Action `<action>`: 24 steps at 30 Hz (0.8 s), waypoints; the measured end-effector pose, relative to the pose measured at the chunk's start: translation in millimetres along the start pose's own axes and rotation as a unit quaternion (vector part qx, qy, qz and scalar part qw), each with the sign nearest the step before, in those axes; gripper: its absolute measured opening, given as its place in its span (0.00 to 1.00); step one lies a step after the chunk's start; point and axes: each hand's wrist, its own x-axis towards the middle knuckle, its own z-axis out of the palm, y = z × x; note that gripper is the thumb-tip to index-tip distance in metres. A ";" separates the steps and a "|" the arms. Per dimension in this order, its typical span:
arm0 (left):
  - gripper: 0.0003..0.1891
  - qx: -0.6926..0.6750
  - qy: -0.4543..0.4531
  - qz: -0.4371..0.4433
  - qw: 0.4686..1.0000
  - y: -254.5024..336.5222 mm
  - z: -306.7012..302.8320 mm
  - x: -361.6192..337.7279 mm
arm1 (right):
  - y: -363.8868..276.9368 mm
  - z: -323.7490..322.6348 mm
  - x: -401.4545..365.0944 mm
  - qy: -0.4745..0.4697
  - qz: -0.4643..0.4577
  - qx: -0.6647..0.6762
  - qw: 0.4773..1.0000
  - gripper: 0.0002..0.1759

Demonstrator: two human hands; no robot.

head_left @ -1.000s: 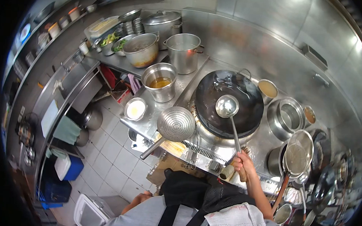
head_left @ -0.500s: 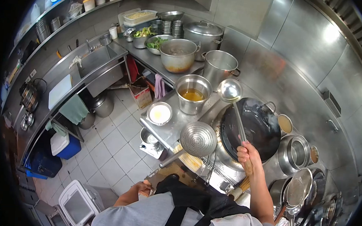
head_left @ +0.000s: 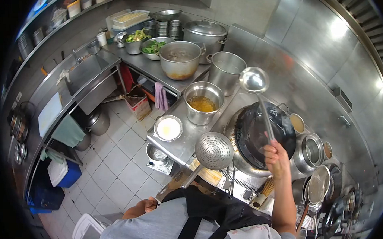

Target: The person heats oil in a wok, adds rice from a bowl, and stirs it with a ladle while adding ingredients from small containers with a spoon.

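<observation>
My right hand (head_left: 277, 158) is wrapped round the handle of a metal ladle (head_left: 254, 80), held up over the edge of a black wok (head_left: 259, 133). The ladle's bowl is beside a tall steel pot (head_left: 226, 72). My left hand (head_left: 149, 205) hangs low near my waist, with its fingers curled; what it holds, if anything, is too small to make out. Yellow liquid fills part of a steel pot (head_left: 203, 103) left of the wok. In front of it are a bowl of white contents (head_left: 168, 128) and a perforated strainer (head_left: 214, 151).
Behind the wok stands a steel wall (head_left: 304, 81). Nested pots (head_left: 313, 150) and a sieve (head_left: 318, 187) are at the right. A large pot (head_left: 179, 67) and bowls of greens (head_left: 152, 48) stand at the back. A sink (head_left: 80, 78) is at the left.
The ladle has moved slightly right and up, away from the pot of yellow liquid, whose surface now looks rippled. The whole view has shifted a little.
</observation>
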 end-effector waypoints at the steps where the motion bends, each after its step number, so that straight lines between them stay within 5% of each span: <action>1: 0.19 0.020 -0.003 0.018 1.000 3.5 -4.1 -0.2 | -3.7 -6.2 -15.4 0.000 -0.014 0.041 0.999 0.23; 5: 0.19 0.095 -0.004 0.108 0.990 39.4 -30.6 -3.3 | 18.6 -69.2 -60.9 0.015 -0.106 0.064 0.992 0.27; 6: 0.20 0.110 -0.002 0.125 0.986 51.5 -38.1 -5.6 | 42.7 -107.0 -54.5 0.181 -0.148 -0.197 0.952 0.29; 7: 0.20 0.125 0.000 0.140 0.982 61.0 -45.8 -5.0 | 67.3 -147.0 -47.7 0.337 -0.160 -0.435 0.819 0.32; 9: 0.20 0.143 0.006 0.172 0.975 87.4 -64.7 -8.6 | 94.5 -171.9 -50.8 0.342 -0.235 -0.612 0.673 0.37; 10: 0.20 0.156 0.007 0.188 0.970 103.7 -72.6 -10.9 | 93.1 -160.3 -63.8 0.315 -0.197 -0.435 0.820 0.37; 14: 0.25 0.399 -0.042 0.281 0.872 167.1 -110.8 -18.8 | 76.8 -98.4 -97.4 0.315 -0.164 -0.225 0.907 0.37; 16: 0.32 0.383 0.110 0.203 0.894 189.7 -98.7 -50.3 | 71.6 -106.6 -109.5 0.271 -0.173 -0.118 0.939 0.37; 17: 0.34 0.377 0.102 0.204 0.898 196.9 -98.0 -50.2 | 78.9 -115.2 -118.7 0.206 -0.171 -0.023 0.963 0.38; 18: 0.34 0.392 0.047 0.276 0.876 201.3 -99.1 -49.5 | 98.5 -147.7 -104.9 0.345 -0.233 -0.401 0.816 0.38; 19: 0.34 0.403 -0.013 0.342 0.849 201.9 -100.3 -47.2 | 120.9 -175.9 -88.6 0.430 -0.227 -0.703 0.518 0.39; 20: 0.32 0.360 -0.009 0.267 0.894 202.9 -99.6 -37.8 | 127.3 -167.9 -91.1 0.417 -0.254 -0.709 0.508 0.39; 21: 0.31 0.311 0.001 0.193 0.931 209.5 -94.3 -31.8 | 130.0 -153.4 -89.9 0.397 -0.256 -0.596 0.649 0.39; 23: 0.26 0.327 0.017 0.249 0.911 205.7 -60.1 -55.6 | 119.3 -124.8 -102.4 0.285 -0.187 -0.192 0.920 0.40; 24: 0.23 0.323 -0.065 0.253 0.910 204.0 -56.4 -47.2 | 120.9 -128.9 -104.8 0.346 -0.183 -0.325 0.861 0.40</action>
